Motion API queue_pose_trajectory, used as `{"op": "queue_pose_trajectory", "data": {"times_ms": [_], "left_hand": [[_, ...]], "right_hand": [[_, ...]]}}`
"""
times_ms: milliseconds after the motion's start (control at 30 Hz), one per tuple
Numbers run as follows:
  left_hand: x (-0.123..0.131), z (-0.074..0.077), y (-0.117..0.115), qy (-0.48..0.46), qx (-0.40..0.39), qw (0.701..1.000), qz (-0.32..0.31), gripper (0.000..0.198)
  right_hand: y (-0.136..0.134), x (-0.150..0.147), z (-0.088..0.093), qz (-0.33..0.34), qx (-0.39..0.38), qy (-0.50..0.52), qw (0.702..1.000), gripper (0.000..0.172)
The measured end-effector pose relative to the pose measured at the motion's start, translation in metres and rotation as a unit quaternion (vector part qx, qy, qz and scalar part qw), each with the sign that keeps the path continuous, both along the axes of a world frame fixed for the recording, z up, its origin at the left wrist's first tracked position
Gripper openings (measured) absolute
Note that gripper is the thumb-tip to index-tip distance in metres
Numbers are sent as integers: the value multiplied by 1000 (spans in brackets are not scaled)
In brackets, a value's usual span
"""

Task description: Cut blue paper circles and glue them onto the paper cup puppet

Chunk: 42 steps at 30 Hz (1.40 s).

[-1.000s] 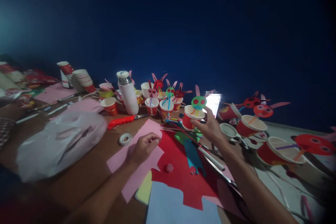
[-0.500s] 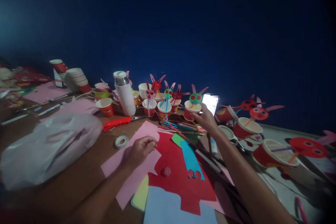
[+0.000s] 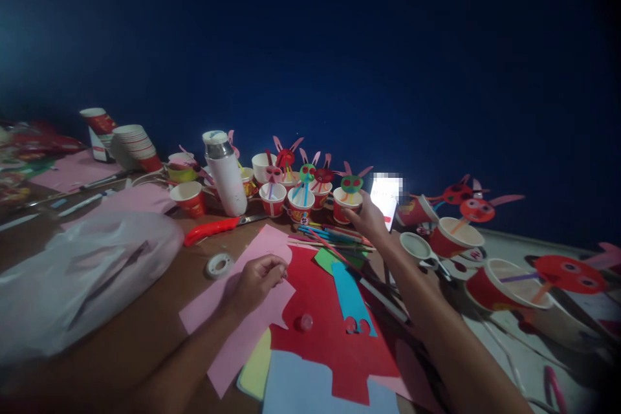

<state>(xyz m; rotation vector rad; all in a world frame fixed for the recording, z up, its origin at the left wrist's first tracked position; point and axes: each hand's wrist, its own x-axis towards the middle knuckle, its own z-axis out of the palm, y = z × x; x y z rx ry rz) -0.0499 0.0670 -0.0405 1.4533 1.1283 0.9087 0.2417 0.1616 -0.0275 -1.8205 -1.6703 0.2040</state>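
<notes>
My right hand [image 3: 369, 217] grips a red paper cup [image 3: 343, 212] from its right side. Out of this cup rises a green paper rabbit face [image 3: 352, 184] with red eyes and pink ears. Above the pink paper [image 3: 228, 320], my left hand [image 3: 262, 278] is curled closed, and nothing shows between its fingers. Red paper [image 3: 315, 284] with cut edges lies just right of it, bearing a small clear round piece [image 3: 306, 322]. A blue paper strip [image 3: 350, 294] with round cut-outs overlaps the red sheet.
Several rabbit cups [image 3: 272, 205] stand along the back, more [image 3: 456, 239] at right. A white flask [image 3: 226, 178], red-handled knife [image 3: 212, 231], tape roll [image 3: 220, 265] and plastic bag [image 3: 97, 278] are on the left. A lit phone [image 3: 387, 199] leans behind my right hand; coloured sticks [image 3: 334, 237] lie before the cups.
My right hand has shifted the cup slightly left, closer to the row of cups. More of the phone shows, and its screen looks different. My left hand stays curled. The view has turned slightly.
</notes>
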Motion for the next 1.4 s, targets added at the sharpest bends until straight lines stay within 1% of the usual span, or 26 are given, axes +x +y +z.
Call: {"op": "queue_pose_trajectory", "data": {"times_ms": [267, 500, 700, 1000, 1200, 1300, 1333, 1400], "left_hand": [[0, -3, 1, -7, -1, 1000, 0, 17], [0, -1, 1, -2, -8, 1000, -3, 19], [1, 0, 1, -5, -8, 1000, -10, 19], [3, 7, -1, -3, -9, 1000, -9, 19], [1, 7, -2, 2, -7, 1000, -15, 19], [0, 6, -2, 3, -7, 1000, -15, 18], [0, 6, -1, 3, -7, 1000, -15, 18], [1, 6, -1, 2, -6, 1000, -15, 17]], "right_hand": [[2, -4, -3, 3, -17, 0, 1000, 36], [5, -3, -7, 16, -24, 17, 999, 35], [6, 1, -8, 49, -22, 33, 998, 34], [9, 2, -8, 106, -10, 48, 993, 33], [10, 3, -11, 134, 5, 60, 989, 33], [9, 3, -12, 135, 15, 64, 989, 37], [8, 3, -12, 135, 18, 65, 989, 41], [6, 3, -11, 134, 21, 68, 988, 56]]}}
